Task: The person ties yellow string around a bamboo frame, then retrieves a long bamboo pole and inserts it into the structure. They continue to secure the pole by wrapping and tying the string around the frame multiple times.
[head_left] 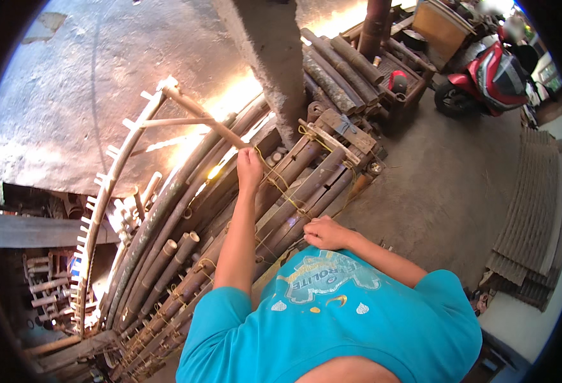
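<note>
My left hand (pixel 249 170) is raised over a row of bamboo poles, its fingers closed on a thin yellow cord (pixel 281 186). The cord slants down across the poles towards my right hand (pixel 325 233), which is also closed, with the cord running up to its fingers. Under both hands lie long brown bamboo poles (pixel 297 191), side by side and lashed with yellow cord in several places. Just beyond my left fist is the end of a slanting bamboo piece (pixel 226 133). What lies inside each fist is mostly hidden.
At left rises a curved bamboo frame with short rungs (pixel 105 185). A concrete pillar (pixel 265 57) stands ahead, with thick bamboo lengths (pixel 335 76) stacked behind it. A red motorbike (pixel 485 73) is parked at far right, above stacked corrugated sheets (pixel 530 210). A wooden block (pixel 344 131) tops the pole ends.
</note>
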The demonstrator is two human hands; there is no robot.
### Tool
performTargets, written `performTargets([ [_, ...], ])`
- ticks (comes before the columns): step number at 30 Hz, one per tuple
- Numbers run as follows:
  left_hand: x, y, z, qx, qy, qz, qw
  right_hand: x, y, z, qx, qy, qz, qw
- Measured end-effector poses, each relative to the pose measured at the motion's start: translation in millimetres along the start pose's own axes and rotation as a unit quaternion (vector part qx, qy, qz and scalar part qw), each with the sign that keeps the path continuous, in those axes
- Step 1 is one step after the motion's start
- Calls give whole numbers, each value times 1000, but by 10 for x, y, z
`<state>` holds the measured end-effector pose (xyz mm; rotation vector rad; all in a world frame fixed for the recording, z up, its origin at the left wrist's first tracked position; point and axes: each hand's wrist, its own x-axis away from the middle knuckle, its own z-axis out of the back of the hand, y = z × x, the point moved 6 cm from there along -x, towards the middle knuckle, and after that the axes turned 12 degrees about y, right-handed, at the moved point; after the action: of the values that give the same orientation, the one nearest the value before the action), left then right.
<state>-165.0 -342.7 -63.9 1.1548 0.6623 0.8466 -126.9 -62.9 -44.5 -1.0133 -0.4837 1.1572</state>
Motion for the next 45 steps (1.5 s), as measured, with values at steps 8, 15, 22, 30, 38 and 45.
performTargets([
  [8,11,520,-46,-199,53,-125,971,166,-2,57,-81,92,-104,987],
  [15,-9,92,26,-277,17,-174,945,152,-99,-49,-72,100,-142,982],
  [22,-193,243,-177,-165,-131,-101,972,445,722,598,-3,428,-294,854],
  [30,-117,584,-1287,-119,-206,37,971,288,1257,1136,59,429,-333,838],
  [38,-110,315,-1357,161,-146,274,937,145,1058,1539,-212,335,-289,871],
  [45,723,1146,-1168,336,-238,188,892,-348,696,1928,-142,203,-190,950],
])
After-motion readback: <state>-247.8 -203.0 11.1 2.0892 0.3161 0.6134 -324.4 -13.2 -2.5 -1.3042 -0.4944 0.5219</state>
